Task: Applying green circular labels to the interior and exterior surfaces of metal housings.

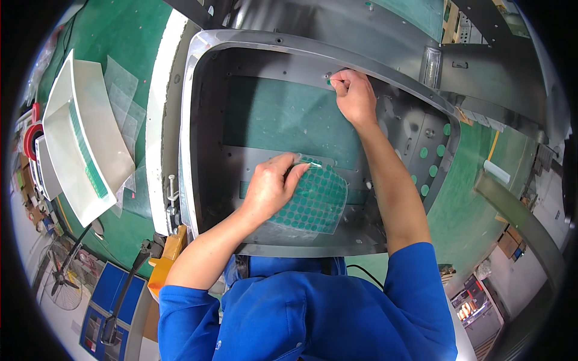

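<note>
Inside the large grey metal frame panel [289, 60] lying on the green surface [475, 198], the left hand [271, 186] grips a clear sheet of round green stickers [316, 201], while the right hand [354, 93] presses pinched fingertips against the panel's upper inner edge.

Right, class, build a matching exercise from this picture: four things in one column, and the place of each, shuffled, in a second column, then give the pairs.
Things
1. clear sheet of round green stickers
2. right hand
3. white rectangular tray
4. orange-handled clamp

Places
A. far left on the green mat
B. at the grey metal frame's lower left corner
C. in the left hand
D. fingertips pressed at the frame's far inner edge

Pairs: 1-C, 2-D, 3-A, 4-B
</note>
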Tool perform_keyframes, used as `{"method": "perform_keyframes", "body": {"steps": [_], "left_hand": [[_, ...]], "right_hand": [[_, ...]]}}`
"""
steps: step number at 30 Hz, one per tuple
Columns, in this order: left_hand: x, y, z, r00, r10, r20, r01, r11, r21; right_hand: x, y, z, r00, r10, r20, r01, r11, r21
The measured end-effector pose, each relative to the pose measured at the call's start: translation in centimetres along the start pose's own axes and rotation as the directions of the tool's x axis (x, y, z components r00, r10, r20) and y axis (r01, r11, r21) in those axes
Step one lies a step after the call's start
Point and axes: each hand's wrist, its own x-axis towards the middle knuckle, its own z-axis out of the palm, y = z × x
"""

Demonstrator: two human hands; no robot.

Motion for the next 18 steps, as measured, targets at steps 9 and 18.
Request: {"method": "perform_keyframes", "body": {"steps": [9,18], "left_hand": [[0.1,0.0,0.0,1.0,-0.009,0.003,0.009,1.0,-0.018],[0.3,-0.1,-0.4,0.997,-0.076,-0.021,0.077,0.996,0.051]], "right_hand": [[-0.2,0.5,0.3,0.991,-0.105,-0.087,0.109,0.993,0.041],[-2.7,2.3,1.1,0.675,-0.704,-0.222,0.581,0.692,-0.427]]}}
